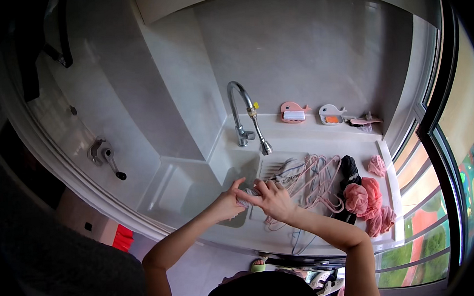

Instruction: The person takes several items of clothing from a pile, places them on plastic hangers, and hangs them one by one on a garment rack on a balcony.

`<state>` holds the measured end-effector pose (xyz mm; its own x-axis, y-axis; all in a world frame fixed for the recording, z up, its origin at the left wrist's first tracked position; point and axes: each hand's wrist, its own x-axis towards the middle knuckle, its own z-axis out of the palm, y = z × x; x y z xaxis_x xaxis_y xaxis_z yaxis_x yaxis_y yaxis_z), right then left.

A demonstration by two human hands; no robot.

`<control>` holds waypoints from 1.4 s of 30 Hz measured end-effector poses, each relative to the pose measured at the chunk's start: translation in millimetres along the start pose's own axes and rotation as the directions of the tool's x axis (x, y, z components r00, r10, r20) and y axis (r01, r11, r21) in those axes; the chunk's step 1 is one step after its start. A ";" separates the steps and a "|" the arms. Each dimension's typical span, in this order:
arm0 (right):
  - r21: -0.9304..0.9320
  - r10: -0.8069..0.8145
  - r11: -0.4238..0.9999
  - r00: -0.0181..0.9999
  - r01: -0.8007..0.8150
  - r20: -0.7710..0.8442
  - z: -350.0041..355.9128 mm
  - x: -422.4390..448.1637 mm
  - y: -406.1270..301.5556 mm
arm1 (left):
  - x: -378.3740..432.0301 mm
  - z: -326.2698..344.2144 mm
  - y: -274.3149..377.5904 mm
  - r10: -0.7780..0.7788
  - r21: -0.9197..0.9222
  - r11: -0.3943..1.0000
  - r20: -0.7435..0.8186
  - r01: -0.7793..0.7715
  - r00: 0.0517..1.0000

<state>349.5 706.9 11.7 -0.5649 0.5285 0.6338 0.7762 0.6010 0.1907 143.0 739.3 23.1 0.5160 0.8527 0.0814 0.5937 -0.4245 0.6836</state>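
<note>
My left hand [229,203] and my right hand [274,200] meet over the sink basin [239,221], both gripping a twisted light-coloured cloth [248,197]. Just right of it, a striped cloth [290,172] lies on the ribbed washboard part [266,168] of the sink. A tangle of pink and blue clothes hangers [319,179] spreads over the counter beside my right hand. Further right are a bunched black cloth [349,169] and several pink cloths [358,199]. The curved chrome faucet [238,106] stands behind my hands, its spray head [266,147] above the washboard.
A pink whale-shaped soap dish [293,113] and a white one [331,115] stand on the back ledge, near a pink-handled brush [365,121]. A wall-mounted mixer tap [107,155] is at the left. A barred window [422,201] borders the counter's right end.
</note>
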 end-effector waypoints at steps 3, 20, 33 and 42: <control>0.108 -0.015 0.994 0.991 0.001 0.136 -8.7 -3.3 6.6 | -4.1 -5.8 5.7 -0.150 -0.375 0.896 0.247 0.238 0.957; -0.075 -0.641 -0.762 0.732 -0.643 0.231 -11.3 -44.9 -16.7 | -9.0 -22.6 65.0 0.953 0.655 0.045 0.199 -0.754 0.229; 0.716 -0.221 -0.120 0.722 -0.687 0.656 -54.2 19.9 16.5 | -6.2 -48.9 91.8 0.859 0.850 -0.014 0.279 -0.526 0.429; 0.528 0.077 0.714 0.801 -0.459 0.593 -27.7 94.3 35.6 | 29.2 -64.7 49.3 0.715 0.980 -0.018 0.150 -0.197 0.683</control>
<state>331.6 761.5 99.0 -0.5590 0.8255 0.0779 0.6662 0.5031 -0.5505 147.4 763.0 106.1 0.8696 0.2330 0.4354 0.4931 -0.4583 -0.7395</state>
